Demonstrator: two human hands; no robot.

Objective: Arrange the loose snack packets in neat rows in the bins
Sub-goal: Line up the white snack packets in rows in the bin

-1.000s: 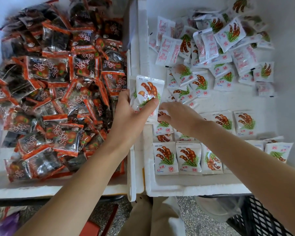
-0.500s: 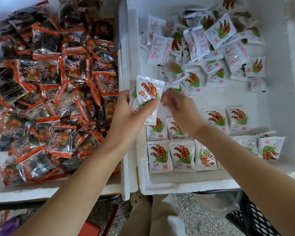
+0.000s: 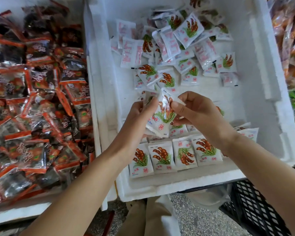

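White foam forms the bin (image 3: 177, 186) under inspection, and it holds white snack packets in two conditions. A row (image 3: 160, 157) lies flat along the near wall, packets side by side and printed face up, with a second row partly visible just behind it under the wrists. A loose pile (image 3: 177, 48) occupies the far end, its packets overlapping at all angles and some face down. Both hands are raised over the middle of the bin, between pile and rows. The left hand (image 3: 136, 120) has its fingers curled round a small stack (image 3: 149, 97), evidently kept as a ready supply so that each placement needs no fresh reach to the pile. The right hand (image 3: 199, 109) pinches the front packet (image 3: 163, 114), thumb on the printed face and fingers folded behind, near its upper serrated edge. That grip appears meant to peel the packet off the stack and turn it the same way up as those already laid. The packet is tilted and clear of the bin floor. In judgement, the work is at an early stage, since most stock is unsorted. A second bin (image 3: 15, 213) to the left holds dark packets (image 3: 41, 99) in a heap, not yet arranged. A black crate (image 3: 255, 206) stands below the near right corner.
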